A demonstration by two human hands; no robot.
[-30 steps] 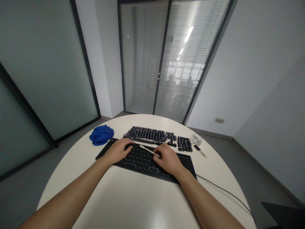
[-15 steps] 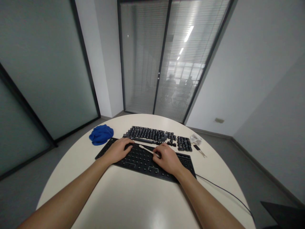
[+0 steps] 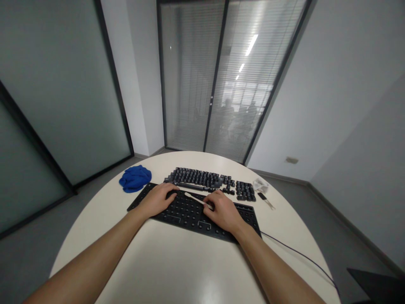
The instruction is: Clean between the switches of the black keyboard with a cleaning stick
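I've R hand pinched on white stick; kbd is under L hand, thumb apart. Stick's prob. light, stiff: hold mid-length.

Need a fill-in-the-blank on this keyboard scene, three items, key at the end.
1. The slim white tool is held in the person's ____ hand.
2. The colour of the crumpled cloth is ____.
3. Near or far: the loose keycaps lie on the keyboard base's ____ side, as the person sees it.

Missing words: right; blue; far
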